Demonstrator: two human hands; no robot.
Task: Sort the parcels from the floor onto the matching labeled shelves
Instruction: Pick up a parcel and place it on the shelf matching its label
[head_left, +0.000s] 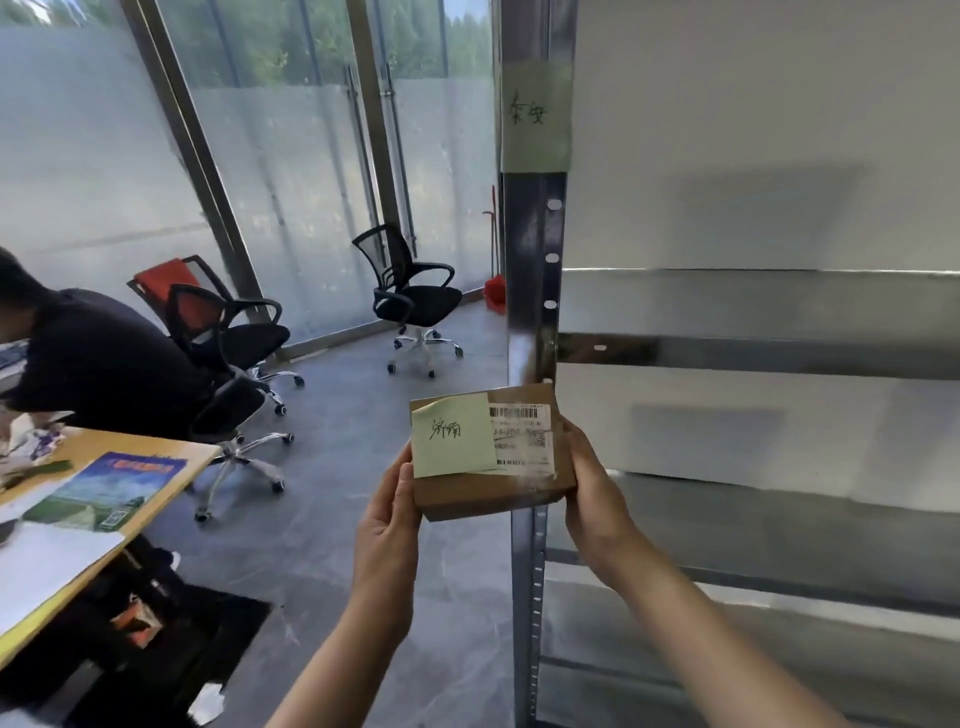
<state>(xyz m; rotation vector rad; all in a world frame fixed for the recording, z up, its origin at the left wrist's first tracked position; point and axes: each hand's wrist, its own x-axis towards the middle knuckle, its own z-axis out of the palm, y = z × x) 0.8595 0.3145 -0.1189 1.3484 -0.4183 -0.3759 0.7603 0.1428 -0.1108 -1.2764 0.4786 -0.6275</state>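
A small brown cardboard parcel (493, 493) is held up in front of me, carrying a white shipping label and a green sticky note (451, 435) with handwriting. My left hand (387, 530) grips its left edge and my right hand (592, 488) grips its right edge. Behind the parcel rises the metal upright (535, 270) of a shelf rack. A green paper label (535, 117) with handwritten characters is taped high on that upright. The rack's shelves (753, 353) extend to the right.
A person in dark clothes sits at the left (98, 353) by a wooden desk (156, 499) with papers. Several office chairs (410, 296) stand on the grey floor before frosted glass walls. A dark mat (171, 660) lies under the desk.
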